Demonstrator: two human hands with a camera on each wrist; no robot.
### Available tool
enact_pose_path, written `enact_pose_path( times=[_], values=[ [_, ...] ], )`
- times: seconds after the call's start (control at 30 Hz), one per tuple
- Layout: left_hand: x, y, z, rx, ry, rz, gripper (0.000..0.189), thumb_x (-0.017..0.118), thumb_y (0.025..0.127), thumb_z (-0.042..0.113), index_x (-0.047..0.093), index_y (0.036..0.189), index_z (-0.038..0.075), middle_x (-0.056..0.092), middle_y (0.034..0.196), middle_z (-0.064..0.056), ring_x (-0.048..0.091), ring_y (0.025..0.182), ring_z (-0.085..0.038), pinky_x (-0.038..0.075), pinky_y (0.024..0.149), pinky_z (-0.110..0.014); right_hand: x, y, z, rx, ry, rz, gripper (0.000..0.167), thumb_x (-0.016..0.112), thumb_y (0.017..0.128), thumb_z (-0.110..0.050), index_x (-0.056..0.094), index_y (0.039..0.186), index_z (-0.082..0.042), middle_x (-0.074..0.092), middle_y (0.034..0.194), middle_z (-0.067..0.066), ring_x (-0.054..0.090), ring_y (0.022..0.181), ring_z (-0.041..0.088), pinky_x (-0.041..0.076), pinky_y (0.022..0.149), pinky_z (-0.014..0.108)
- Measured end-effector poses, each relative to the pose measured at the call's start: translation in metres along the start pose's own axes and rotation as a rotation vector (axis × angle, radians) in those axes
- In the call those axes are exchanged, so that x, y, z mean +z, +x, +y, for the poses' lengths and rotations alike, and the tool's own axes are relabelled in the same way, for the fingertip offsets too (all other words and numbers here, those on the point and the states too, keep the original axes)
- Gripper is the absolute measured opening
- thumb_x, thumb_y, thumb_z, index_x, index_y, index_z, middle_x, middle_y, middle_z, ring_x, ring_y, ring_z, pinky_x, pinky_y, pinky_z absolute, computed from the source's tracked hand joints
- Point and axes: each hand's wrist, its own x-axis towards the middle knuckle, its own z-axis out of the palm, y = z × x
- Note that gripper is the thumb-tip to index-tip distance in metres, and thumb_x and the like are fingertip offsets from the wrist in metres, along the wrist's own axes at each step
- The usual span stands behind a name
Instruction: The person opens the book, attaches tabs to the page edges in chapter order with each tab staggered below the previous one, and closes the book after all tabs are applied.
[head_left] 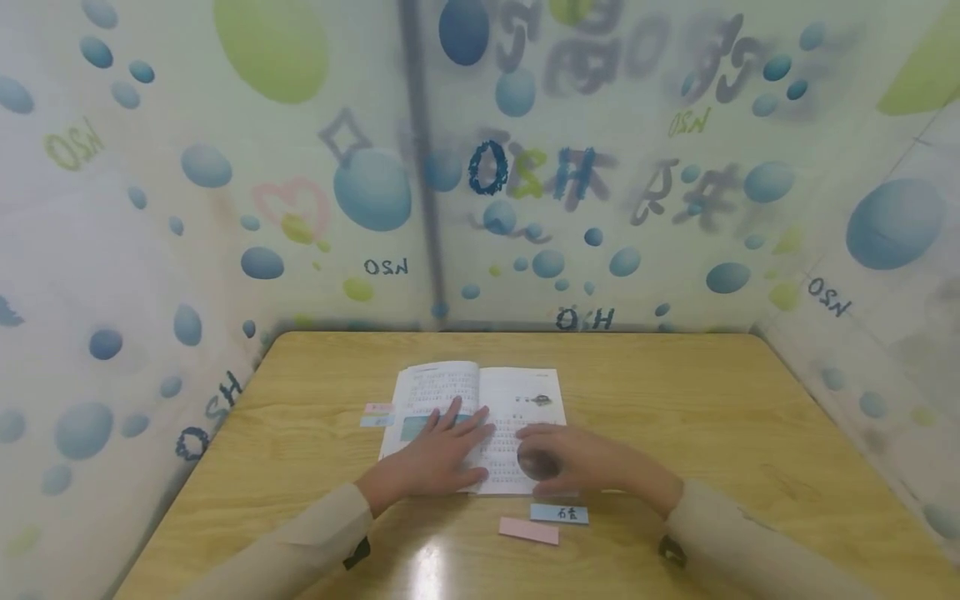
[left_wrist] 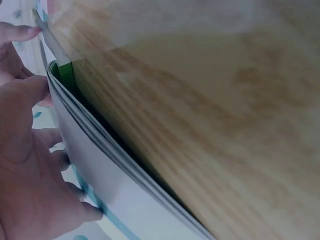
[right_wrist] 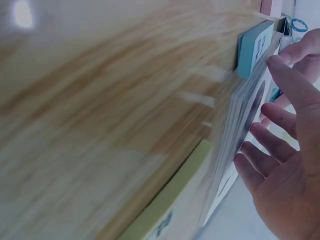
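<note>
An open book [head_left: 525, 392] lies on the wooden table, with print on both pages and a small picture on the right one. My left hand [head_left: 442, 457] rests across the left page and the fold, fingers spread. My right hand [head_left: 577, 458] arches over the lower right page, its fingertips at the paper and a dark shadow beneath. Between that hand's thumb and fingers I see nothing held. In the left wrist view the page edges [left_wrist: 115, 155] bow up beside the left hand. Just below the book lie a blue slip [head_left: 559, 513] with dark writing and a pink slip [head_left: 528, 531].
Pink and blue tabs [head_left: 377, 415] stick out from the book's left edge. A yellow-edged piece [right_wrist: 170, 195] with dark marks shows in the right wrist view. Around the wooden table [head_left: 675, 400] stand walls [head_left: 615, 225] patterned with bubbles and lettering.
</note>
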Motion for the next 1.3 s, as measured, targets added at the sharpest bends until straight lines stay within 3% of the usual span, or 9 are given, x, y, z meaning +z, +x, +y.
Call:
enact_pose_path(
  times=[0.23,0.67,0.87,1.3],
  values=[
    [0.0,0.006,-0.001,-0.038,0.039,-0.036,0.069,0.053,0.102,0.052,0.033,0.161,0.022,0.019,0.168,-0.002,0.002,0.149,-0.047,0.014,0.113,-0.07,0.0,0.005,-0.006,-0.001,-0.024,-0.046,0.062,0.078,0.089,-0.043,0.058,0.142,-0.019,0.043,0.156,0.001,0.04,0.142,0.022,0.034,0.115,0.04],
    [-0.001,-0.003,-0.002,-0.092,0.024,-0.077,0.068,0.041,0.105,0.058,0.027,0.163,0.027,0.007,0.17,0.0,0.001,0.148,-0.05,0.014,0.113,-0.071,0.0,0.004,-0.007,-0.018,-0.035,-0.043,0.054,0.081,0.087,-0.036,0.063,0.135,-0.016,0.047,0.153,0.007,0.044,0.139,0.025,0.036,0.113,0.041],
    [-0.002,-0.006,-0.003,-0.091,0.011,-0.07,0.067,0.041,0.105,0.057,0.028,0.163,0.026,0.007,0.17,-0.001,0.001,0.148,-0.05,0.013,0.113,-0.071,-0.001,0.0,-0.003,-0.008,0.01,-0.04,0.045,0.081,0.088,-0.034,0.066,0.128,-0.022,0.05,0.15,0.004,0.047,0.137,0.023,0.039,0.111,0.04],
    [-0.002,-0.008,-0.004,-0.078,0.011,-0.061,0.067,0.039,0.106,0.056,0.027,0.163,0.024,0.008,0.17,-0.004,0.002,0.148,-0.051,0.014,0.113,-0.071,0.0,-0.002,0.0,-0.007,0.027,-0.035,0.045,0.083,0.087,-0.031,0.066,0.129,-0.022,0.05,0.149,0.002,0.048,0.135,0.02,0.04,0.11,0.038]
  ],
)
